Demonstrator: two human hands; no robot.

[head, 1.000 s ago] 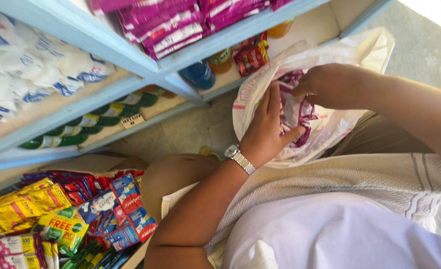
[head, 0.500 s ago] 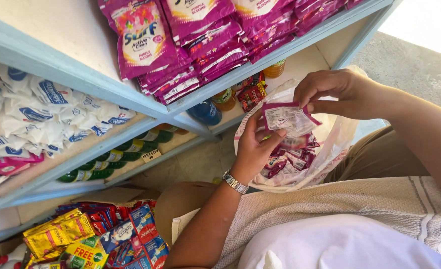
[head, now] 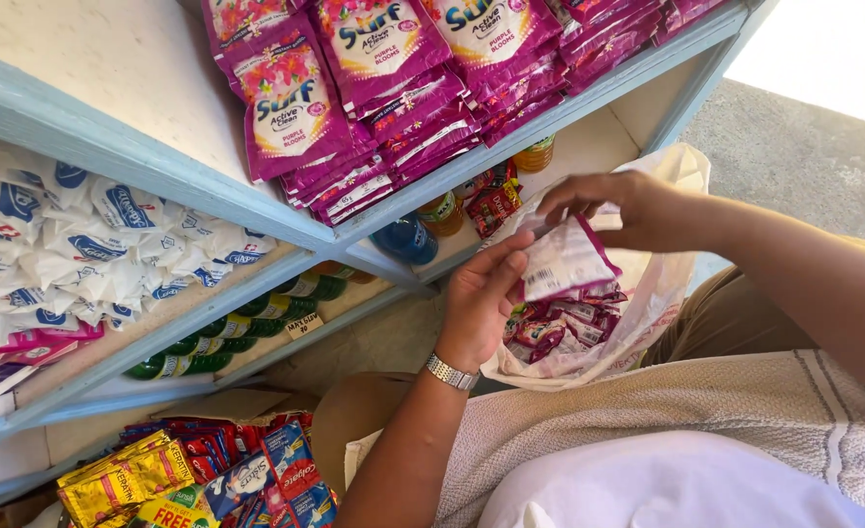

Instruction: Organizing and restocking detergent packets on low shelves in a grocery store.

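Both my hands hold a strip of purple-and-white sachets point(head: 566, 262) just above a white plastic bag point(head: 649, 293). My left hand point(head: 478, 303), with a metal watch on the wrist, grips the strip's lower left edge. My right hand point(head: 604, 203) pinches its top edge. More purple sachets point(head: 562, 328) lie inside the bag, which rests on my lap. Right above my hands, a light blue shelf point(head: 550, 117) carries stacked rows of purple sachets point(head: 374, 88).
A lower shelf at left holds white and blue sachets point(head: 90, 259) and green bottles point(head: 237, 337). Red, yellow and blue packets point(head: 198, 474) sit at the bottom left. Blue and orange bottles point(head: 423, 230) stand behind the bag. Concrete floor point(head: 804, 156) lies at right.
My hands have lifted a strip of sachets out of the bag and raised it toward the shelf. The view has tilted up, showing more of the top shelf.
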